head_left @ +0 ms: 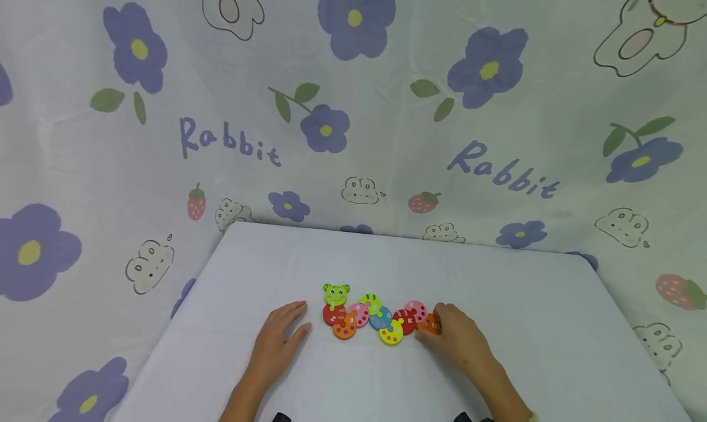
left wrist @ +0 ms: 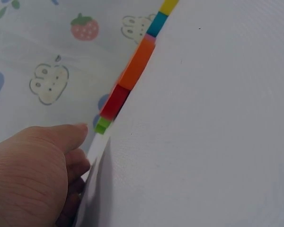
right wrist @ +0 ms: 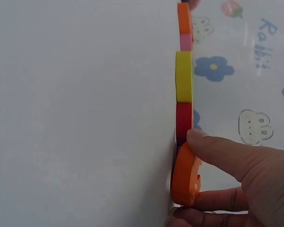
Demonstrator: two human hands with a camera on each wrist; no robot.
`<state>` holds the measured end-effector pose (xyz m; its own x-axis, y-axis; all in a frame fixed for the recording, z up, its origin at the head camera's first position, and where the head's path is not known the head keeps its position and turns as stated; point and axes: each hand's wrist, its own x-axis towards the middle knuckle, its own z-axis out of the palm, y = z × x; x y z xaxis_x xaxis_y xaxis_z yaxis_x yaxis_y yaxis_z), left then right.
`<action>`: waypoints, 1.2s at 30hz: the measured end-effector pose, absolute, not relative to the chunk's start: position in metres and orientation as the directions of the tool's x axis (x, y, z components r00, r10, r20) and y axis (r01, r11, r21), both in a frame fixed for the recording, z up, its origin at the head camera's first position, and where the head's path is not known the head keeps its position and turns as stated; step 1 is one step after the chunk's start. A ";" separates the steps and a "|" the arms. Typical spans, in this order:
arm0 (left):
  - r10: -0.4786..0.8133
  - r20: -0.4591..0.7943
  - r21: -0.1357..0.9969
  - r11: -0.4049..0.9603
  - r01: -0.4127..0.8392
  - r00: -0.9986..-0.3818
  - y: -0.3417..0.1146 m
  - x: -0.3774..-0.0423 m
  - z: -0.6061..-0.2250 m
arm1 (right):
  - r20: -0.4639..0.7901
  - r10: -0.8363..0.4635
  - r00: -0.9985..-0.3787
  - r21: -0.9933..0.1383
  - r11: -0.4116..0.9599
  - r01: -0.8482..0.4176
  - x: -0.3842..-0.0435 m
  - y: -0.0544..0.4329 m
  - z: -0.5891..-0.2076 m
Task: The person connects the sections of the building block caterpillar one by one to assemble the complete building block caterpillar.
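Observation:
A wooden caterpillar puzzle of numbered round pieces winds across the table, from a green smiling head and a red 2 piece at the left to a pink 9 piece at the right. At that right end my right hand pinches the orange 10 piece between thumb and fingers. The piece leans a little in the right wrist view, close beside the red 8 piece. To the left of the caterpillar's head, my left hand rests near the tabletop, thumb and fingers apart, holding nothing.
The puzzle lies on a white-covered table. Behind it hangs a pale curtain printed with flowers, rabbits and strawberries. Two small dark objects show at the bottom edge of the head view.

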<state>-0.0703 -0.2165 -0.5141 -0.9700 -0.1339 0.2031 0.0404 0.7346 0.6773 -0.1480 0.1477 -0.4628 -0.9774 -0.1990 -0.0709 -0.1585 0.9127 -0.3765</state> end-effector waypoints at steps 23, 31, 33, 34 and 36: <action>-0.113 0.232 0.684 0.725 0.079 -0.966 -0.217 -0.072 -0.517 | -0.037 -0.145 -0.989 -0.326 0.937 -0.126 -0.148 0.170 -0.467; -0.102 0.220 0.683 0.726 0.078 -0.970 -0.215 -0.075 -0.521 | -0.073 -0.115 -0.991 -0.353 0.932 -0.082 -0.148 0.180 -0.472; -0.108 0.209 0.681 0.729 0.066 -0.972 -0.214 -0.072 -0.521 | -0.082 -0.121 -0.989 -0.345 0.935 -0.086 -0.146 0.182 -0.474; -0.109 0.207 0.680 0.731 0.063 -0.972 -0.214 -0.070 -0.521 | -0.082 -0.128 -0.988 -0.342 0.935 -0.093 -0.145 0.183 -0.475; -0.109 0.199 0.680 0.731 0.057 -0.974 -0.214 -0.066 -0.520 | -0.081 -0.147 -0.986 -0.328 0.938 -0.113 -0.142 0.185 -0.475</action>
<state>-0.0661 -0.2141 -0.5204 -0.9739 -0.1091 0.1988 0.0569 0.7312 0.6797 -0.1418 0.1848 -0.4748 -0.9859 -0.1466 -0.0807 -0.1127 0.9381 -0.3276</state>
